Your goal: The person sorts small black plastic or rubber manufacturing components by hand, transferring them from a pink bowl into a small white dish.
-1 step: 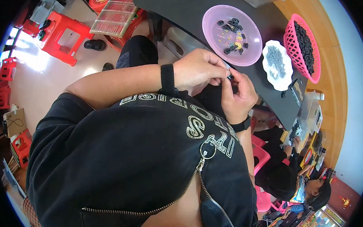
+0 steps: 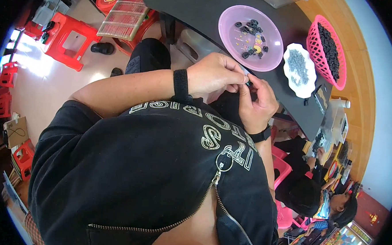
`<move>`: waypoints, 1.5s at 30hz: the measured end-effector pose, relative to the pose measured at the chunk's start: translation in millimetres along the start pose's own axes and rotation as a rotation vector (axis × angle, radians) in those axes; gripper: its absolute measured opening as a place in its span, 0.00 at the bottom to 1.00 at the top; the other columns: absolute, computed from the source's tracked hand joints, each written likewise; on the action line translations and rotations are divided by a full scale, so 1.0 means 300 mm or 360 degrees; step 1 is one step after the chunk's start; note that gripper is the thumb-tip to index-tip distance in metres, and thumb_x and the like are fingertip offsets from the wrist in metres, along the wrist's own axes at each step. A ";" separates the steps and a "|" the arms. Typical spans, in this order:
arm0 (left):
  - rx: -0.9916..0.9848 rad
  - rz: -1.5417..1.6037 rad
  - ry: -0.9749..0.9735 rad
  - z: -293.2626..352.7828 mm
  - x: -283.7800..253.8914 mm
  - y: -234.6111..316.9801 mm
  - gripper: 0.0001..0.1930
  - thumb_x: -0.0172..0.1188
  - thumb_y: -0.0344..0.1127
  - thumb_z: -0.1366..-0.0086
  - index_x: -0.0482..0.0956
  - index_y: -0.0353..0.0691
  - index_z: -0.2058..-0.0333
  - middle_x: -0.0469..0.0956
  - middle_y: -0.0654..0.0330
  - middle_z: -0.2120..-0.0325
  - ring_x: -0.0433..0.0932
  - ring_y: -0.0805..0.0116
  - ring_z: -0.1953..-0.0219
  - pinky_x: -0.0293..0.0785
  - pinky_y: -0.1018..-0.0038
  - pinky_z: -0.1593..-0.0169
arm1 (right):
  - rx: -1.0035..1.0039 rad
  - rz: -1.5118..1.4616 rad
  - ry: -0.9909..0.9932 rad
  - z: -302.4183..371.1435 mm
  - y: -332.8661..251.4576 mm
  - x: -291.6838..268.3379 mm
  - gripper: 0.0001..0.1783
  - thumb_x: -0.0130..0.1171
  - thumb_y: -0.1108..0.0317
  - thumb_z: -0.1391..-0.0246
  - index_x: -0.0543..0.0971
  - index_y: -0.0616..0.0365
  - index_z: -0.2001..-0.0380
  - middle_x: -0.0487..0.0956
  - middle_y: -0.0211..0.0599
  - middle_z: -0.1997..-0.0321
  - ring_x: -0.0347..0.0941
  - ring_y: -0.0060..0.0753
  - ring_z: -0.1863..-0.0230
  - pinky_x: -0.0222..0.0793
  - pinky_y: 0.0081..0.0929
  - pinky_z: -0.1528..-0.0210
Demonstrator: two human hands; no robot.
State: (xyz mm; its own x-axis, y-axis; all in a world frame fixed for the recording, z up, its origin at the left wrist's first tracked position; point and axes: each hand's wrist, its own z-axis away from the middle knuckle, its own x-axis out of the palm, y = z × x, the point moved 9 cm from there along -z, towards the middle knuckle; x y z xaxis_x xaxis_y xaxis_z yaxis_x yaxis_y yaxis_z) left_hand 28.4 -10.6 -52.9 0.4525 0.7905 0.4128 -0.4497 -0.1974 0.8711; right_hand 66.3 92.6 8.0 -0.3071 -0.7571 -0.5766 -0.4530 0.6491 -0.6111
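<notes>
My left hand (image 2: 215, 74) and my right hand (image 2: 260, 103) meet at the table's near edge, fingertips pinched together. Between them a small black part (image 2: 249, 83) peeks out, mostly covered by the fingers. Both hands are closed on it; its exact kind cannot be made out. Just beyond the fingers stands a pale pink round basin (image 2: 273, 60), with several black ring-like pieces (image 2: 253, 24) lying in it. To its right is a white scalloped dish (image 2: 307, 89) holding a heap of small grey metallic-looking bits (image 2: 297, 65).
A pink slotted basket (image 2: 313, 40) full of black pieces stands at the right of the dark table (image 2: 188, 7). A clear bin (image 2: 337, 125) sits further along, near a seated person (image 2: 301, 194). Red stools (image 2: 69, 38) and a slatted rack (image 2: 124, 16) are at the left.
</notes>
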 end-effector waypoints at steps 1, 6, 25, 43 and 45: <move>-0.0012 0.0012 -0.0007 -0.001 -0.001 -0.006 0.08 0.59 0.35 0.41 0.78 0.35 0.68 0.75 0.65 0.76 0.72 0.81 0.75 0.69 0.86 0.72 | -0.0033 0.0035 0.0002 0.001 -0.006 -0.001 0.13 0.63 0.77 0.60 0.77 0.61 0.66 0.76 0.40 0.72 0.74 0.34 0.74 0.69 0.24 0.71; -0.0039 -0.0003 -0.0001 0.002 -0.008 -0.013 0.08 0.59 0.35 0.41 0.78 0.35 0.68 0.76 0.64 0.75 0.73 0.80 0.75 0.71 0.85 0.71 | -0.0052 0.0007 -0.0016 0.000 -0.015 0.005 0.13 0.63 0.78 0.61 0.77 0.61 0.67 0.76 0.40 0.73 0.73 0.35 0.74 0.69 0.24 0.71; -0.0080 0.0039 -0.0025 0.007 -0.017 -0.034 0.09 0.59 0.35 0.41 0.78 0.35 0.67 0.77 0.62 0.73 0.75 0.78 0.73 0.74 0.84 0.67 | 0.0107 -0.0133 -0.0046 0.007 0.003 0.018 0.14 0.64 0.76 0.60 0.77 0.61 0.65 0.73 0.35 0.77 0.70 0.24 0.77 0.66 0.19 0.73; -0.0075 0.0026 -0.0076 -0.005 -0.014 -0.042 0.08 0.58 0.36 0.40 0.76 0.38 0.67 0.74 0.66 0.74 0.71 0.81 0.71 0.71 0.84 0.66 | 0.0155 -0.0149 -0.0092 0.017 0.009 0.020 0.18 0.63 0.78 0.60 0.76 0.61 0.61 0.73 0.33 0.75 0.68 0.21 0.78 0.65 0.16 0.74; -0.0077 0.0053 -0.0055 -0.006 -0.017 -0.039 0.08 0.57 0.36 0.40 0.76 0.38 0.67 0.74 0.66 0.74 0.71 0.80 0.71 0.71 0.84 0.67 | 0.0274 -0.0302 -0.0028 0.024 0.041 0.026 0.17 0.63 0.79 0.58 0.76 0.61 0.61 0.73 0.31 0.75 0.68 0.19 0.77 0.65 0.15 0.74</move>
State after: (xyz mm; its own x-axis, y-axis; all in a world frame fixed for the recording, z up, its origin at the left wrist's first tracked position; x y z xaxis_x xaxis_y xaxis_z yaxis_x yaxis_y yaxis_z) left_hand 29.9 -11.1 -65.7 0.4624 0.7633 0.4511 -0.5013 -0.1945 0.8431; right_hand 64.5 95.3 -8.0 -0.2147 -0.8663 -0.4511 -0.3515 0.4995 -0.7918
